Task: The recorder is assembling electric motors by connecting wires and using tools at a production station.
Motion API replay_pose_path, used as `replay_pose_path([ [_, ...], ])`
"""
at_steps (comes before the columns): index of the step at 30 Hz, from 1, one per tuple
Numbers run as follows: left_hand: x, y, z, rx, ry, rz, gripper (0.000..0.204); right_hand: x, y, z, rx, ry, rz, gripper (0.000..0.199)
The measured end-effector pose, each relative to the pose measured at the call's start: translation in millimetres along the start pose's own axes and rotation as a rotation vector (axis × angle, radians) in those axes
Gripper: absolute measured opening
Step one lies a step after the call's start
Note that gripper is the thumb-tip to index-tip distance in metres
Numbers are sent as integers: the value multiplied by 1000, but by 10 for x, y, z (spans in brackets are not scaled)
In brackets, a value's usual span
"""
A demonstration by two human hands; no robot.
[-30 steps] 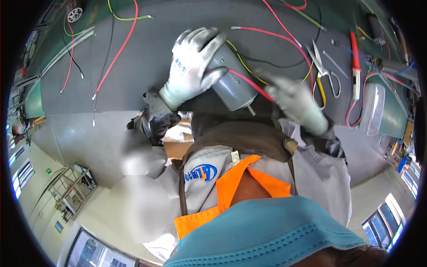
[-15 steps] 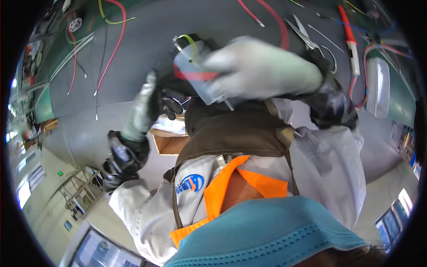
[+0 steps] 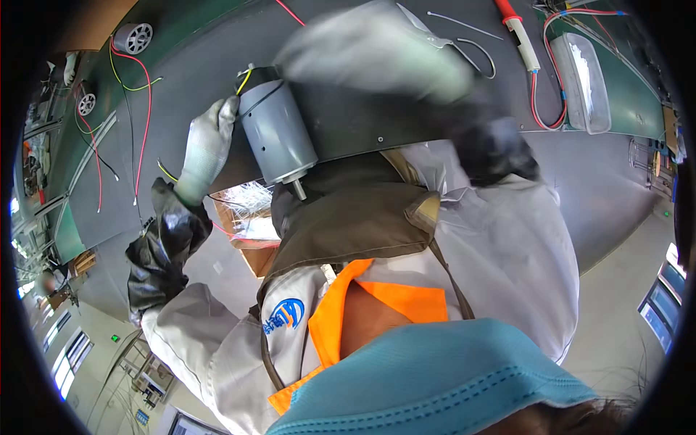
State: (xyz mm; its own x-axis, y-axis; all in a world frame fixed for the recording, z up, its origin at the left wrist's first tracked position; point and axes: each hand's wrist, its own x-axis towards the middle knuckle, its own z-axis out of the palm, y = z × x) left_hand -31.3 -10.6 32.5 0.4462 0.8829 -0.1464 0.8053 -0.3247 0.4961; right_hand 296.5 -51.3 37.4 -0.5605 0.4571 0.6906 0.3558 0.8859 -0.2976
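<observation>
A grey cylindrical motor [image 3: 279, 134] lies tilted at the bench's near edge, its shaft pointing toward me. A dark strand crosses its far end, where a short yellow-green wire comes out. My left hand [image 3: 206, 145], in a pale glove, is at the motor's left side, fingers closed around the wires, whose yellow-green, black and red lengths trail below it. My right hand [image 3: 377, 54], also gloved, is smeared by motion beyond the motor's far end; its fingers cannot be made out. It partly covers the scissors [image 3: 476, 61], of which a handle loop shows.
On the bench [image 3: 348, 123] at far left stands another motor [image 3: 133, 38] with long wires. A red-and-white pen-shaped tool [image 3: 519, 36] lies right, near a clear plastic tray [image 3: 583, 83] and a thin white strip [image 3: 464, 25]. Below the edge sits a carton [image 3: 259, 259] with pale scraps.
The motor now shows plainly, with my right hand moved off it toward the far side. My left hand has come up to the motor's left side and closed. The view has shifted.
</observation>
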Motion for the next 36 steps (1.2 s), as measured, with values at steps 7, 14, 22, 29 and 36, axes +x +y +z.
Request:
replay_pose_path([
  [7,472,-44,102,-143,-217,345,52,-1145,373,-960,-624,-161,798,19],
  [14,384,198,-80,-130,-319,261,55,-1160,556,-666,-1026,-380,746,8],
  [22,584,857,-523,226,-912,-236,68,-718,108,-1102,-119,95,1262,28],
  [29,704,739,-801,-177,-954,-220,51,129,-992,-279,1294,512,1354,26],
  [36,359,590,-922,-653,-828,-272,47,-69,-727,633,-26,225,542,29],
])
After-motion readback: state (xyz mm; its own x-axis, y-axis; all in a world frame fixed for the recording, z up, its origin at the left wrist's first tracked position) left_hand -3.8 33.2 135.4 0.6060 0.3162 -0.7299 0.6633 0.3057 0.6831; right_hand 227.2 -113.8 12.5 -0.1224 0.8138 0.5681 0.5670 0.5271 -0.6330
